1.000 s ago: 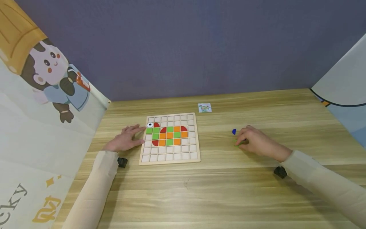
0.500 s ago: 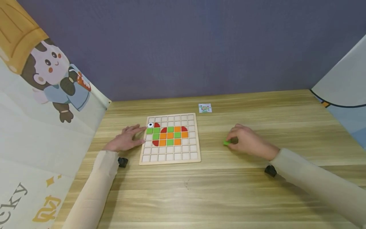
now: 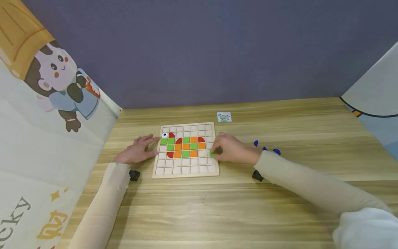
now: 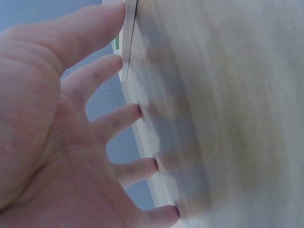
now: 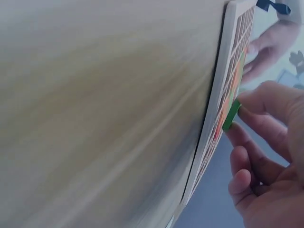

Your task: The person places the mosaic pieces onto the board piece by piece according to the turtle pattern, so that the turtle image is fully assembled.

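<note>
A wooden grid board (image 3: 186, 176) carries green, orange and red tiles and a round eye tile (image 3: 164, 135) at its upper left. My right hand (image 3: 231, 148) pinches a green tile (image 5: 232, 115) between thumb and fingers, over the board's right edge. The left hand (image 3: 138, 149) has its fingers spread; thumb and index finger touch the board's left edge in the head view. In the left wrist view the other fingertips (image 4: 151, 164) rest on the table.
Several blue pieces (image 3: 276, 151) lie on the wooden table (image 3: 217, 214) right of the board, close to the right forearm. A small picture card (image 3: 224, 117) lies behind the board. A dark wall panel (image 3: 230, 52) stands at the table's back.
My right hand has moved left with the green tile, from beside the blue pieces to the board's right edge. The blue pieces now show. The left hand has stayed put.
</note>
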`<act>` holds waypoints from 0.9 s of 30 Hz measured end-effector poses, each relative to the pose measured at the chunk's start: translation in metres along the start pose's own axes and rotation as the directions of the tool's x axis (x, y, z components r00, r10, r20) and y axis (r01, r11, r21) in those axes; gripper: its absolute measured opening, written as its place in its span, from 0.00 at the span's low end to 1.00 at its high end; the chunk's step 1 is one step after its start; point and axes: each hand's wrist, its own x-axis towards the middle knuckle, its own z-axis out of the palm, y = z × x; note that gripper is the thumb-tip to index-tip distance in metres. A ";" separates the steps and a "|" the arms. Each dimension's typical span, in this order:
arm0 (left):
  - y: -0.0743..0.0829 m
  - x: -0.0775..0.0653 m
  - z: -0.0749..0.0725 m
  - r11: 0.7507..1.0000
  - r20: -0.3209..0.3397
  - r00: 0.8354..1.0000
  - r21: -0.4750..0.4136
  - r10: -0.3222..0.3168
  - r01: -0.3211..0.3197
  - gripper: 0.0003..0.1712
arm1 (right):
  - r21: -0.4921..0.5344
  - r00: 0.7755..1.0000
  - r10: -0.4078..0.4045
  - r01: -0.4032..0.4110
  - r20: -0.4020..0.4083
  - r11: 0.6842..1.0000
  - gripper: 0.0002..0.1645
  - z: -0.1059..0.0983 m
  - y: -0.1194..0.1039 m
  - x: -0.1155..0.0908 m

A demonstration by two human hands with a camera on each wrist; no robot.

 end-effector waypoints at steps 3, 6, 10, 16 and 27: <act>0.000 0.001 0.000 1.000 -0.002 1.000 -0.004 0.010 -0.010 0.38 | 0.018 1.000 0.006 -0.006 0.017 1.000 0.06 0.005 -0.010 0.015; 0.001 0.002 -0.001 1.000 -0.004 1.000 -0.006 0.013 -0.013 0.38 | 0.011 0.999 0.033 -0.034 0.034 0.999 0.05 0.009 -0.017 0.025; 0.003 0.003 -0.002 1.000 -0.003 1.000 -0.005 0.007 -0.007 0.37 | -0.002 0.997 0.064 -0.064 0.040 0.998 0.06 0.014 -0.021 0.032; 0.002 0.003 -0.003 1.000 0.002 1.000 -0.001 0.004 -0.004 0.38 | -0.027 1.000 0.011 -0.010 0.006 1.000 0.05 0.017 -0.019 0.030; -0.001 0.001 0.000 1.000 0.012 1.000 -0.014 -0.003 0.003 0.39 | -0.016 0.994 -0.102 0.103 0.032 0.995 0.13 0.012 -0.012 0.009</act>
